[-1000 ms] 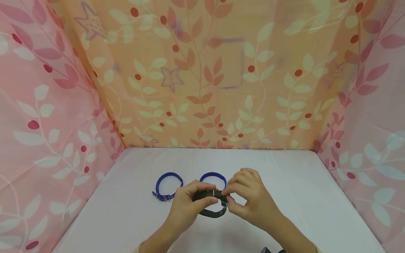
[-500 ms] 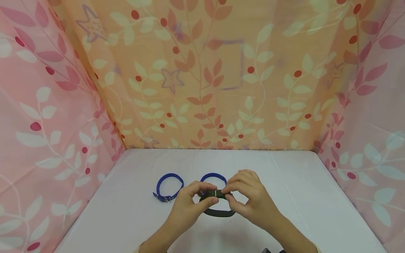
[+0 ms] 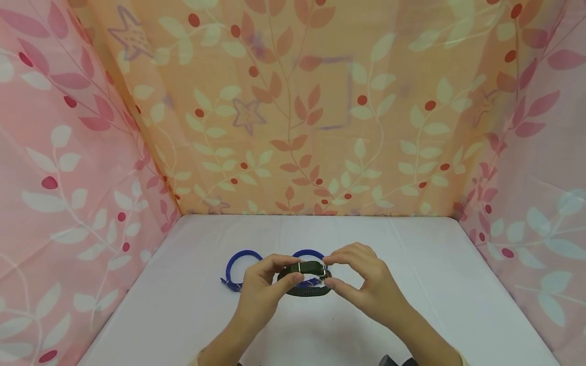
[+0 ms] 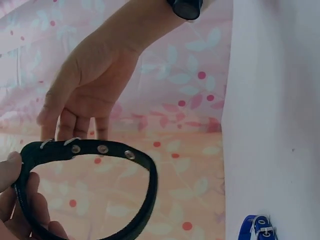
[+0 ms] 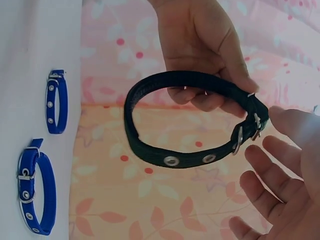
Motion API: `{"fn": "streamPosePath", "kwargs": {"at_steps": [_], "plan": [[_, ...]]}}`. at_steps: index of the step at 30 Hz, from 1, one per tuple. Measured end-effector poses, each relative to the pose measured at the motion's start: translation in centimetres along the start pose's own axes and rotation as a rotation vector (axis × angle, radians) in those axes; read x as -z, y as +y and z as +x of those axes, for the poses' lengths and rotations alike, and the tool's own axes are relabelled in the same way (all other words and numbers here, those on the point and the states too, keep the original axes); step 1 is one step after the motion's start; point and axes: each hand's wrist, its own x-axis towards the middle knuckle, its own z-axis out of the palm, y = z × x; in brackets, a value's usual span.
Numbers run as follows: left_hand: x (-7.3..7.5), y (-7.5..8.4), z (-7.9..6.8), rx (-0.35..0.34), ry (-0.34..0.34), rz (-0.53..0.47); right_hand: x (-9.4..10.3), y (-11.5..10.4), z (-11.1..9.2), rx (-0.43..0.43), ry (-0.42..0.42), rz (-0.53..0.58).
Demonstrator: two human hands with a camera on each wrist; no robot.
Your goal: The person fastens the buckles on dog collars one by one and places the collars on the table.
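Note:
A dark green dog collar (image 3: 308, 292), closed into a loop, is held up above the table. In the head view my left hand (image 3: 263, 287) pinches its upper strap between thumb and fingers, near a metal keeper. My right hand (image 3: 366, 272) has its thumb and fingertips at the collar's right end, about the metal buckle (image 5: 257, 125). Metal eyelets (image 4: 102, 149) line the strap in the left wrist view. Two blue collars lie behind on the table: the left one (image 3: 229, 264) is partly covered by my left hand, the other (image 3: 308, 252) by the green collar.
The white table (image 3: 183, 320) is enclosed by a patterned orange cloth (image 3: 293, 152) behind and pink cloths at the sides. Both blue collars (image 5: 59, 105) show in the right wrist view. A dark device (image 4: 186, 7) sits on the right wrist.
The green collar has been raised slightly and turned so its buckle shows at the right. My left hand has shifted left and up; my right fingertips have spread from the strap to the buckle end.

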Motion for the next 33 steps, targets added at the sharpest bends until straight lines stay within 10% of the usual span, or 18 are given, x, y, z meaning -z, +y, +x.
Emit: {"fn": "streamPosePath", "kwargs": {"at_steps": [7, 18, 33], "plan": [[0.4, 0.6, 0.0, 0.005, 0.041, -0.199, 0.2, 0.1, -0.2, -0.141, -0.085, -0.038], [0.6, 1.0, 0.0, -0.031, -0.007, -0.288, 0.2, 0.8, -0.2, -0.057, -0.049, -0.035], [2.6, 0.2, 1.2, -0.434, 0.032, 0.313, 1.5, 1.8, 0.2, -0.016, -0.012, -0.123]]}}
